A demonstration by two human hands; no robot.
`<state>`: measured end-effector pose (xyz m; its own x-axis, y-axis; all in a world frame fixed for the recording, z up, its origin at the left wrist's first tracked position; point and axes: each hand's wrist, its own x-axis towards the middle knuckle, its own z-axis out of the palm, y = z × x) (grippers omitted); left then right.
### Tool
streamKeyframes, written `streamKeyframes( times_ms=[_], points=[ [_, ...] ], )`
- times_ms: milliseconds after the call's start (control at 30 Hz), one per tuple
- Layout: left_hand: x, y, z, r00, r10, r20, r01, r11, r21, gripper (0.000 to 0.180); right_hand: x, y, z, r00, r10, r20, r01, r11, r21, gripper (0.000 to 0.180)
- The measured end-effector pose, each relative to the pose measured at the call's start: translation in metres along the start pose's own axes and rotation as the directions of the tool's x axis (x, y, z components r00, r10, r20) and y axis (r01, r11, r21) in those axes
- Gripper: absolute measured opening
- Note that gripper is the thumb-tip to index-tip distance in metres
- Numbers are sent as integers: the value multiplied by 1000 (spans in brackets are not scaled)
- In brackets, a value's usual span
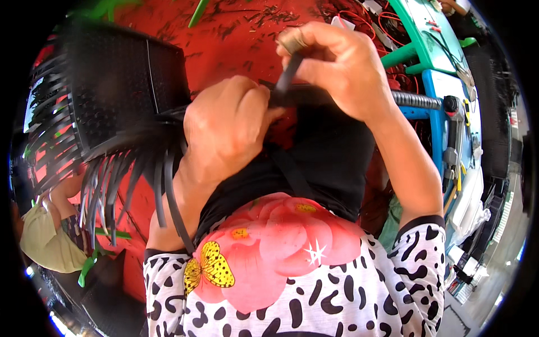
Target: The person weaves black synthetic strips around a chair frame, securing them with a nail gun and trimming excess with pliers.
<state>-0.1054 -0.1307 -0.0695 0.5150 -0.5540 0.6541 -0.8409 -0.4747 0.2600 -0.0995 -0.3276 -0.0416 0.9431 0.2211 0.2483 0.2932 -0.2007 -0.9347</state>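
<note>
My right hand point(348, 70) is raised, its thumb and fingers pinching a flat black weaving strip point(288, 74). The strip runs down, blurred, toward a black bar across my lap. Next to it my left hand point(223, 122) is closed around the bar's left part; its fingers hide the exact hold. On the right the bar point(416, 100) shows a ribbed, strip-wrapped surface. To the left stands a black woven wicker panel point(115, 84), with many loose black strips point(115, 188) hanging from its edge.
Strip scraps litter the red floor point(230, 33). A green table point(429, 42) and a blue stool-like table point(441, 84) stand at the right, with tools on them. Red cords point(387, 25) lie by the green table's leg. Another person point(53, 247) sits at the far left.
</note>
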Motion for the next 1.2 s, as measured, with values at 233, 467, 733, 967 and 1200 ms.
streamKeyframes(
  times_ms=[233,467,733,967,1200],
  points=[
    [-12,2,-1,999,48,-5,-48,991,-128,27,-17,-13,4,968,-225,110,249,916,-314,11],
    [-15,5,-5,999,35,5,-34,988,-151,19,-23,-13,38,956,-172,-237,166,985,-43,19],
    [-11,11,-4,997,-58,48,66,980,-187,16,-20,-6,29,955,-261,-141,268,963,31,20],
    [-12,12,-7,989,-129,77,138,982,-131,9,-23,-2,25,961,-277,-7,277,959,67,10],
    [-11,9,-11,988,-69,135,92,980,-175,11,-13,-8,10,955,-244,167,228,967,110,15]
  ],
)
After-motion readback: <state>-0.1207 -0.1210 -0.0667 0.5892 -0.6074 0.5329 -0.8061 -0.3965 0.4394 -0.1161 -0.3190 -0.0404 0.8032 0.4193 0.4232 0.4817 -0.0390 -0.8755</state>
